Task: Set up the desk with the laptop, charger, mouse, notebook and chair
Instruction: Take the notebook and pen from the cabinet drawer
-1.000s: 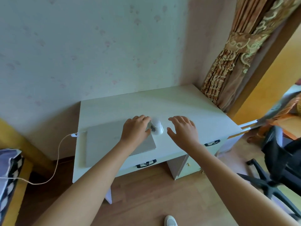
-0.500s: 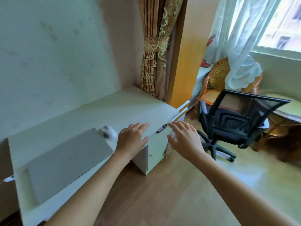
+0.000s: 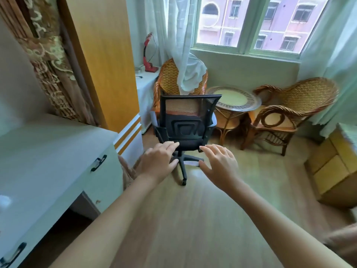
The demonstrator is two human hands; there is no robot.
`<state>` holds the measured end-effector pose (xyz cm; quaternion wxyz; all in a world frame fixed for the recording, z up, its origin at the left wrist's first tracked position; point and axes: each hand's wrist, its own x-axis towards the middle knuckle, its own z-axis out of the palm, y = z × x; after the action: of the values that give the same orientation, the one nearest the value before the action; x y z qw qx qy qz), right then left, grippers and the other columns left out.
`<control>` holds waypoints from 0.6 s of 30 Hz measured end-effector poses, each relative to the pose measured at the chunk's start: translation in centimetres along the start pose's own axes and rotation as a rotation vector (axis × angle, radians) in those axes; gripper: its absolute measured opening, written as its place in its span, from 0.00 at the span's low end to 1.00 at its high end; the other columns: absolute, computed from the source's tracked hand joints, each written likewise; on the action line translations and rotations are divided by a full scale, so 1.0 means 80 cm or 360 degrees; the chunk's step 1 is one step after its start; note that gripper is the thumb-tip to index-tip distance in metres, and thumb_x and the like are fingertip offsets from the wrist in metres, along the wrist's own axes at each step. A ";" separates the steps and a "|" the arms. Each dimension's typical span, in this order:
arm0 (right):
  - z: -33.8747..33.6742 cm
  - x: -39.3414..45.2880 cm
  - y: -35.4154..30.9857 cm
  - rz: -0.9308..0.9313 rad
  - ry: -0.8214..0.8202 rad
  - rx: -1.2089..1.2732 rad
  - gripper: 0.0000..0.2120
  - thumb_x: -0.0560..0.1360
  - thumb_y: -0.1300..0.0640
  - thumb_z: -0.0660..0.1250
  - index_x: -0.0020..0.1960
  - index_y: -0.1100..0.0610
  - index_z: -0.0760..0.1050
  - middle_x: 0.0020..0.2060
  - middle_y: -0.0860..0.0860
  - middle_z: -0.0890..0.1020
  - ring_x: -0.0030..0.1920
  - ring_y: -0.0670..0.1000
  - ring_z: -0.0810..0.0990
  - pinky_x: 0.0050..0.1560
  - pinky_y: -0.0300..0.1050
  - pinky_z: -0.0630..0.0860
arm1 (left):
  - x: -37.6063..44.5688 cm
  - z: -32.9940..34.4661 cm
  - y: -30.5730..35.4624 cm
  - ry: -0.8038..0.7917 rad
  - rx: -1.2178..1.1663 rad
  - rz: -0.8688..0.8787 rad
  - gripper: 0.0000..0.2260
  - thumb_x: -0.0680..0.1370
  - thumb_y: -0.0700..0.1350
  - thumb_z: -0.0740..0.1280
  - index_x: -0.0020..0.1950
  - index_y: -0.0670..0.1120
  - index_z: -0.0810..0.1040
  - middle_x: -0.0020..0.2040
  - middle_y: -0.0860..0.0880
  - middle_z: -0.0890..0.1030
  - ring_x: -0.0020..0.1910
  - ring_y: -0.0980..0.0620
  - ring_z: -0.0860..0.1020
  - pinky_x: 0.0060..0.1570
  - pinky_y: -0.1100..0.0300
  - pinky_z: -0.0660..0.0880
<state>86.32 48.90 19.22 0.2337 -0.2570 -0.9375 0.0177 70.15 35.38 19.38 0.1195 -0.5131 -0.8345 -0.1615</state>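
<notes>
Desk (image 3: 48, 151), pale laminate w/ black drawer pulls, sat left of the left hand (image 3: 157, 164), its near end cut off by the frame edge; its top was too blurred to make out. Chair (image 3: 185, 124), black mesh back on a star base w/ castors, stood beyond both hands, untouched, its base partly hidden behind them. Left hand and right hand (image 3: 219, 165) reached fwd, fingers straight, holding nothing.

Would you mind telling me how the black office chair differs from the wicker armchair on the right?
The black office chair has a see-through mesh back and a wheeled star base; the wicker armchair is woven rattan on fixed legs. The office chair stands out on the open floor, the wicker armchair against the wall beside the round table. Both are unoccupied.
</notes>
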 end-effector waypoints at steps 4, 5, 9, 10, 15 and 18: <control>-0.024 -0.017 0.105 0.0117 0.0025 -0.0069 0.19 0.72 0.49 0.66 0.61 0.54 0.76 0.56 0.51 0.81 0.58 0.54 0.78 0.60 0.52 0.72 | 0.055 0.042 0.092 -0.0048 -0.0083 0.0113 0.23 0.73 0.51 0.70 0.68 0.51 0.74 0.63 0.54 0.78 0.56 0.50 0.79 0.43 0.56 0.75; -0.029 -0.021 0.131 0.0155 0.0022 -0.0087 0.20 0.72 0.49 0.65 0.61 0.54 0.76 0.56 0.51 0.81 0.58 0.54 0.78 0.60 0.52 0.72 | 0.068 0.053 0.114 -0.0066 -0.0092 0.0150 0.24 0.72 0.51 0.71 0.67 0.50 0.75 0.62 0.53 0.79 0.54 0.50 0.80 0.41 0.56 0.76; -0.041 -0.036 0.224 0.0352 0.0055 -0.0119 0.20 0.71 0.48 0.64 0.61 0.54 0.76 0.56 0.51 0.81 0.58 0.54 0.78 0.60 0.54 0.73 | 0.123 0.098 0.191 -0.0124 -0.0132 0.0312 0.23 0.69 0.51 0.74 0.64 0.50 0.78 0.58 0.54 0.81 0.49 0.51 0.81 0.36 0.57 0.76; -0.042 -0.039 0.245 0.0395 0.0067 -0.0134 0.20 0.71 0.48 0.63 0.61 0.54 0.76 0.55 0.50 0.81 0.58 0.54 0.78 0.60 0.54 0.73 | 0.138 0.109 0.208 -0.0138 -0.0133 0.0358 0.23 0.69 0.52 0.74 0.64 0.50 0.78 0.58 0.54 0.81 0.50 0.51 0.81 0.37 0.57 0.76; -0.038 -0.041 0.345 0.0615 0.0105 -0.0188 0.21 0.70 0.49 0.64 0.60 0.55 0.76 0.55 0.51 0.81 0.58 0.54 0.78 0.59 0.56 0.74 | 0.220 0.165 0.284 -0.0183 -0.0180 0.0618 0.23 0.73 0.53 0.70 0.68 0.51 0.74 0.63 0.54 0.78 0.56 0.51 0.79 0.45 0.54 0.78; -0.032 -0.031 0.403 0.0732 0.0107 -0.0260 0.21 0.69 0.49 0.64 0.60 0.55 0.77 0.54 0.51 0.81 0.57 0.55 0.79 0.58 0.56 0.75 | 0.275 0.202 0.325 -0.0195 -0.0216 0.0753 0.23 0.73 0.53 0.70 0.68 0.50 0.74 0.63 0.53 0.79 0.56 0.50 0.79 0.45 0.55 0.77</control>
<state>104.66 75.42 15.47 0.2331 -0.4821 -0.8444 -0.0141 83.05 70.65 16.36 0.0685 -0.7098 -0.6841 -0.1534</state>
